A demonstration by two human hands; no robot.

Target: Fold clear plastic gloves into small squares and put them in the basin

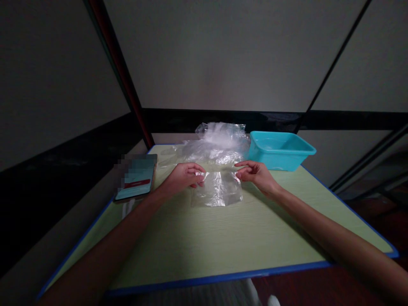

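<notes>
Our left hand (pixel 185 175) and right hand (pixel 256 174) pinch a bag (pixel 218 192) by its far corners; a tub (pixel 276 160) stands beyond.

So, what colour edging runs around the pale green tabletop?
The edging is blue, clearest along the near side of the pale green tabletop in the head view.

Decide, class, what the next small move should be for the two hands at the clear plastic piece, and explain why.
Probably the bare left hand and bare right hand should ease slightly apart, to draw the small, clear, roughly rectangular plastic piece taut: they sit at opposite ends of its far edge, and its shiny surface looks creased.
</notes>
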